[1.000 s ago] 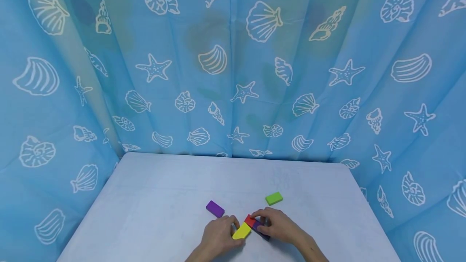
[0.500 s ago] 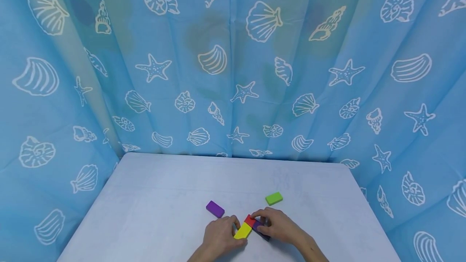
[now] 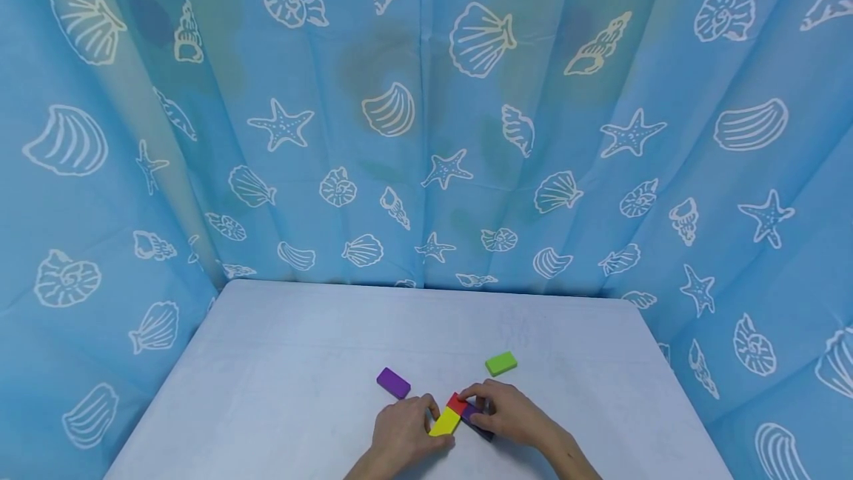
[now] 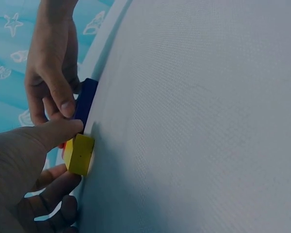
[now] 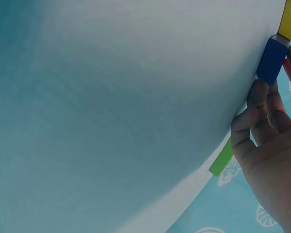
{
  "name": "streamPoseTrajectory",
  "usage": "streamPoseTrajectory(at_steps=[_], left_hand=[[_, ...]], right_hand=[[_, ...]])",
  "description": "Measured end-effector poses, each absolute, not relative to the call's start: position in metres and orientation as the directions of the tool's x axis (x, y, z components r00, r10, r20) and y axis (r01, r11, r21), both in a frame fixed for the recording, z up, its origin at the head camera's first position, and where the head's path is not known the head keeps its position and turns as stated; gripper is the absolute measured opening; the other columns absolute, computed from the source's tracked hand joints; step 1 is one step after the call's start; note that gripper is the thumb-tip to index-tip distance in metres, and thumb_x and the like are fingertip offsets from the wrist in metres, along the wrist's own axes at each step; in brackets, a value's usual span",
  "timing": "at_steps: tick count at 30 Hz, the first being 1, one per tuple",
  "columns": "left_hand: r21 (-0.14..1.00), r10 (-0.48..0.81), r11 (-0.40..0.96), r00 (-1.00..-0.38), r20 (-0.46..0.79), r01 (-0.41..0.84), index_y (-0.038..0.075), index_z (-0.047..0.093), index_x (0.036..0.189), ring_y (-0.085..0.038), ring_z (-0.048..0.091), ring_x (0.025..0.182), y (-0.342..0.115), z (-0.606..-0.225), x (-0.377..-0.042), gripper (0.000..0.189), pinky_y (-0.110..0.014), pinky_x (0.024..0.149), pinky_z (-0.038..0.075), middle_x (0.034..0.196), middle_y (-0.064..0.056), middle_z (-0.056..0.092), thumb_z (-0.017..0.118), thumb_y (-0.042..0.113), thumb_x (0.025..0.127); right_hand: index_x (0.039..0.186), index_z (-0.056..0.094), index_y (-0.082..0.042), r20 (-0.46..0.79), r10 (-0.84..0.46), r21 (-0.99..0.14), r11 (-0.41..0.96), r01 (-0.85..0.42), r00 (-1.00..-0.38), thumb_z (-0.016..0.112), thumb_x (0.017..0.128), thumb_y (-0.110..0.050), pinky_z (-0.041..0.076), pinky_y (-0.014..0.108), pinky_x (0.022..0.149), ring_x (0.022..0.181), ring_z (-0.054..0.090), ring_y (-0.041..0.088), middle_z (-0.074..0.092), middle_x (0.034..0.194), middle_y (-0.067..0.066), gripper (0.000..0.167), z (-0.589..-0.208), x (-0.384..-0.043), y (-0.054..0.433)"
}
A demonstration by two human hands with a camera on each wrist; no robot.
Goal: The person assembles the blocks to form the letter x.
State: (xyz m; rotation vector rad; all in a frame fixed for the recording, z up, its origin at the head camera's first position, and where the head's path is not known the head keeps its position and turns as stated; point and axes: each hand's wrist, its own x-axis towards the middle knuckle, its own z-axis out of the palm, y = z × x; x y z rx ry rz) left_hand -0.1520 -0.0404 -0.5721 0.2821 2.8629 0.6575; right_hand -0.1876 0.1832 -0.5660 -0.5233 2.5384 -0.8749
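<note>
My left hand pinches a yellow block between thumb and fingers, low at the table. The yellow block's far end lies against a small red block face and beside a dark blue block. My right hand holds the dark blue block, with its index fingertip at the red one. In the left wrist view, the yellow block shows its end beyond the left thumb, and the blue block runs on behind it. Right fingers hide part of the blue block in the head view.
A purple block lies just beyond my left hand. Past my right hand is a lime green block. The white table is bordered by a blue curtain with white shell and starfish prints.
My left hand has slid slightly to the right with the yellow block, closer in against the red and dark blue blocks. The right hand has stayed in place.
</note>
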Motion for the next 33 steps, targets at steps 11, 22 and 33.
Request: streamPoseTrajectory(at_steps=[11, 22, 33], left_hand=[[0.445, 0.215, 0.886, -0.966, -0.141, 0.132, 0.022, 0.066, 0.094, -0.011, 0.046, 0.06, -0.0404, -0.5728, -0.1514, 0.046, -0.029, 0.059, 0.037, 0.066, 0.009, 0.05, 0.081, 0.06, 0.074], [0.469, 0.221, 0.873, -0.966, -0.137, 0.133, 0.022, 0.065, 0.095, -0.012, 0.046, 0.06, -0.0408, -0.5739, -0.1519, 0.046, -0.03, 0.061, 0.038, 0.067, 0.008, 0.05, 0.083, 0.057, 0.074], [0.459, 0.221, 0.877, -0.968, -0.12, 0.143, 0.022, 0.065, 0.094, -0.011, 0.045, 0.058, -0.041, -0.5767, -0.1512, 0.045, -0.027, 0.057, 0.036, 0.065, 0.009, 0.048, 0.082, 0.058, 0.074]], right_hand=[[0.124, 0.068, -0.029, -0.253, -0.472, -0.643, 0.734, -0.218, -0.845, 0.074, 0.092, -0.028, 0.05, 0.025, 0.073, 0.079, 0.053, 0.011, 0.059, 0.093, -0.011, 0.032, -0.5659, -0.1879, 0.1829], [0.123, 0.068, -0.03, -0.252, -0.468, -0.636, 0.74, -0.22, -0.847, 0.074, 0.092, -0.028, 0.051, 0.027, 0.075, 0.08, 0.053, 0.012, 0.059, 0.093, -0.011, 0.032, -0.5655, -0.1886, 0.1827], [0.124, 0.068, -0.031, -0.249, -0.472, -0.638, 0.737, -0.223, -0.846, 0.074, 0.092, -0.027, 0.05, 0.027, 0.074, 0.08, 0.052, 0.011, 0.06, 0.093, -0.012, 0.033, -0.5667, -0.1885, 0.183]])
